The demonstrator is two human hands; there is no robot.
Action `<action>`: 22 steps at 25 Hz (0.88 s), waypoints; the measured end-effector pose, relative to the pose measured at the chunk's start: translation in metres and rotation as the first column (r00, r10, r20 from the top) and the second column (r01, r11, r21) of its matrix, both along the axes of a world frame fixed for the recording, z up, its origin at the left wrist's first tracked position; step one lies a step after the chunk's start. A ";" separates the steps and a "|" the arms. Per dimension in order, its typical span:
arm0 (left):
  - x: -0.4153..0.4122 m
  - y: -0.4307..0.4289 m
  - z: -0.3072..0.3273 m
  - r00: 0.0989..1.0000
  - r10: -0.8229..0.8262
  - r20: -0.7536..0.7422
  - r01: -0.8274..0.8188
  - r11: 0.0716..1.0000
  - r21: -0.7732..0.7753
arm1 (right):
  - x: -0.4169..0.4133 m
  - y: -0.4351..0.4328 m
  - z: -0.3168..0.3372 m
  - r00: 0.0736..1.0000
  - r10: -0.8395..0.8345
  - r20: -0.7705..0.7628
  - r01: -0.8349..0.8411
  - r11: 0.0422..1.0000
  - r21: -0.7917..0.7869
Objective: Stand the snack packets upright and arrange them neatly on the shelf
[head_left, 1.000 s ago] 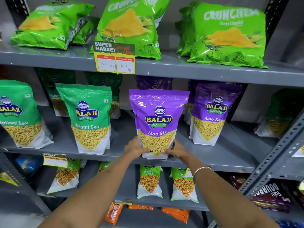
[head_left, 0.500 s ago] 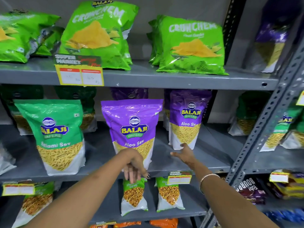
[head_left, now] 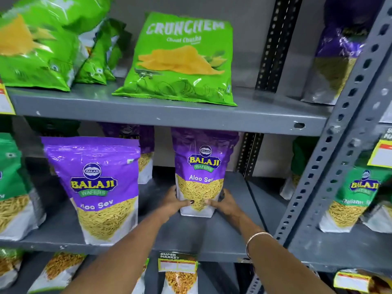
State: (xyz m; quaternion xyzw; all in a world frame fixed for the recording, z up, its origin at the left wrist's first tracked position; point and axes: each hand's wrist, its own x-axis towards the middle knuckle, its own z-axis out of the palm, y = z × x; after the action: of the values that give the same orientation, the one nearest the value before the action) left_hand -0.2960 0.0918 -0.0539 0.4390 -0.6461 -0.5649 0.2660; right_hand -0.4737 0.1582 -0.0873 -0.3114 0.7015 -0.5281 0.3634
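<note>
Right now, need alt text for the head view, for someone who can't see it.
Left hand and right hand grip the base of an upright purple Aloo Sev packet on the grey middle shelf. A matching packet stands nearer the front, to its left; a green Crunchem bag leans above.

Purple Aloo Sev packet, upright, middle shelf

Setting: a shop, grocery/supermarket type. Evidence: grey slotted-angle steel shelving across the frame, tiers stocked with repeated branded snack packets; a yellow price tag printed "SUPER MARKET" clipped to the shelf edge, lower centre; another tag at right edge.
</note>
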 end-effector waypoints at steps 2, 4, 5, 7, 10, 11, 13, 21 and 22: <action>-0.003 -0.004 -0.010 0.998 0.062 0.006 -0.062 0.998 0.012 | -0.005 -0.003 -0.010 0.999 0.030 0.010 -0.030 0.999 -0.012; -0.001 -0.001 -0.016 0.991 0.102 0.088 -0.102 0.995 -0.002 | -0.002 0.007 -0.008 0.999 0.037 -0.015 -0.037 0.999 -0.008; 0.001 -0.002 -0.023 0.984 0.114 0.134 -0.113 0.994 -0.010 | 0.001 0.015 -0.003 0.999 0.032 -0.030 -0.031 0.999 0.008; 0.003 0.001 -0.035 0.971 0.122 0.205 -0.119 0.993 -0.027 | 0.008 0.034 0.005 0.998 0.033 -0.059 -0.031 0.999 0.029; 0.014 0.038 -0.017 0.959 0.128 0.254 -0.105 0.989 -0.101 | 0.019 0.063 0.014 0.996 0.050 -0.077 -0.048 0.999 0.020; 0.017 0.048 -0.014 0.957 0.130 0.259 -0.104 0.988 -0.112 | 0.023 0.071 0.017 0.996 0.047 -0.081 -0.045 0.999 0.026; 0.023 0.062 -0.010 0.957 0.111 0.266 -0.078 0.988 -0.131 | 0.029 0.085 0.020 0.994 0.053 -0.092 -0.049 0.998 0.041; 0.038 0.074 -0.012 0.947 0.067 0.315 -0.012 0.985 -0.171 | 0.044 0.103 0.022 0.991 0.027 -0.131 -0.021 0.998 0.051; 0.037 0.071 -0.012 0.948 0.057 0.314 -0.002 0.985 -0.173 | 0.042 0.102 0.021 0.992 0.032 -0.126 -0.024 0.998 0.061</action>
State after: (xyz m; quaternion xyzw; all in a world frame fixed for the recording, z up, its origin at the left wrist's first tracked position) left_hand -0.2590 0.1627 -0.0659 0.5096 -0.7196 -0.4255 0.2037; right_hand -0.4318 0.2606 -0.0666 -0.3431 0.7342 -0.4810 0.3345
